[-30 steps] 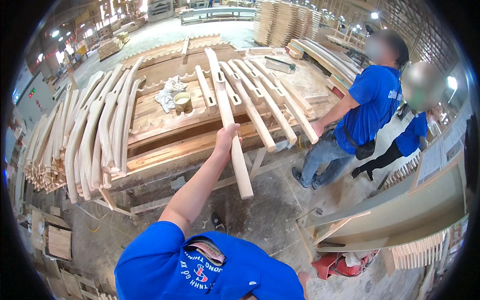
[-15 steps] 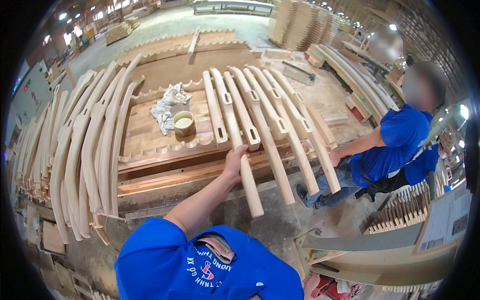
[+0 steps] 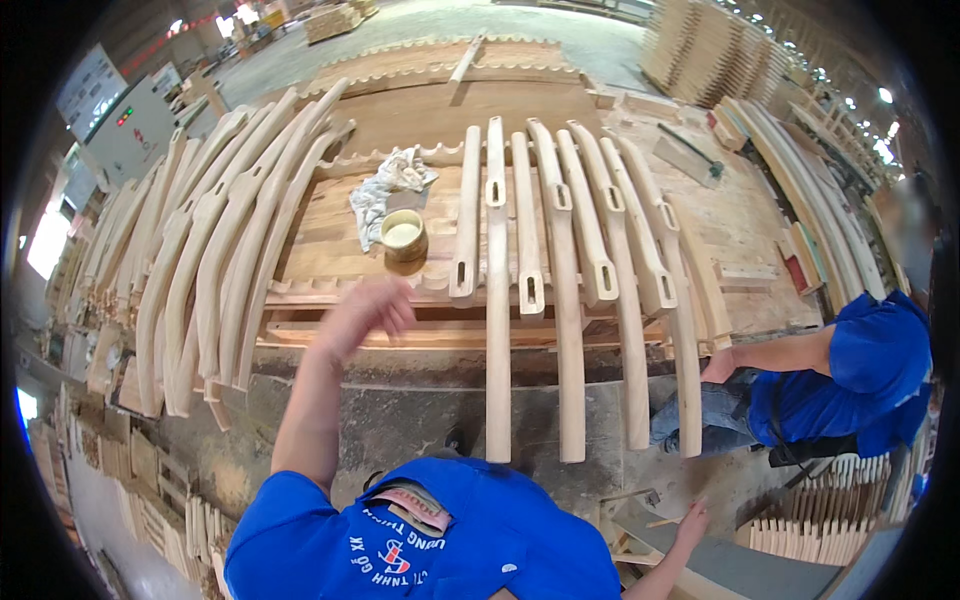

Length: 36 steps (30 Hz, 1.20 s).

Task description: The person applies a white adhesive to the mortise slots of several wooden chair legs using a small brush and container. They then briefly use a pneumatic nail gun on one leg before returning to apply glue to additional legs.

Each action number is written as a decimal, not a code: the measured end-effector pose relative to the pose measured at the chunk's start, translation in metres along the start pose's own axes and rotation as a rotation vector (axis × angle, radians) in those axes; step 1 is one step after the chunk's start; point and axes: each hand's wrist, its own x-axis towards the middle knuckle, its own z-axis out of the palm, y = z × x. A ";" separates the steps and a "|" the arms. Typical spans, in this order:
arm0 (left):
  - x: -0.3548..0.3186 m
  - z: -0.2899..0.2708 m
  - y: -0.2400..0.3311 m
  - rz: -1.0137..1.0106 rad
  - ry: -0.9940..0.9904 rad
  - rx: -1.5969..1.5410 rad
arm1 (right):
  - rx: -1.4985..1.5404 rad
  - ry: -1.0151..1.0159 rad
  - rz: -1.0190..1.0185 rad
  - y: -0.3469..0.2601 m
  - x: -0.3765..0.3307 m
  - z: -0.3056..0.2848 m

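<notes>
My left hand (image 3: 368, 315), a little blurred, hangs over the table's near edge with its fingers apart and nothing in it. It is beside a yellowish cup (image 3: 403, 238) with pale contents and a crumpled white rag (image 3: 385, 190). To its right, several slotted wooden chair parts (image 3: 497, 330) lie side by side, the longer ones jutting over the near edge. My right hand (image 3: 692, 522), low at the right, is closed on a thin light-coloured stick (image 3: 661, 523); its exact kind is too small to tell.
Several curved wooden parts (image 3: 210, 260) are stacked at the left. A co-worker in a blue shirt (image 3: 850, 380) stands at the right, a hand near the table edge. Notched wooden racks (image 3: 340, 290) support the parts. A grey machine surface (image 3: 720, 550) is at lower right.
My left hand has let go of a long wooden part and moved left, towards the cup. My right hand has come into view with the thin stick. The view has shifted.
</notes>
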 end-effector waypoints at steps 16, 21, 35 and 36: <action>0.242 -0.143 0.004 -0.033 0.059 1.030 | 0.831 0.146 -0.036 -0.092 -0.061 -0.017; 0.264 -0.158 0.007 0.051 -0.177 1.189 | 0.862 0.329 -0.112 -0.140 -0.095 -0.045; 0.179 -0.126 -0.043 -0.352 -0.145 -0.102 | 0.605 0.366 -0.621 -0.344 -0.073 -0.144; 0.177 -0.127 -0.042 -0.349 -0.169 -0.089 | 0.684 0.299 -0.657 -0.370 -0.084 -0.139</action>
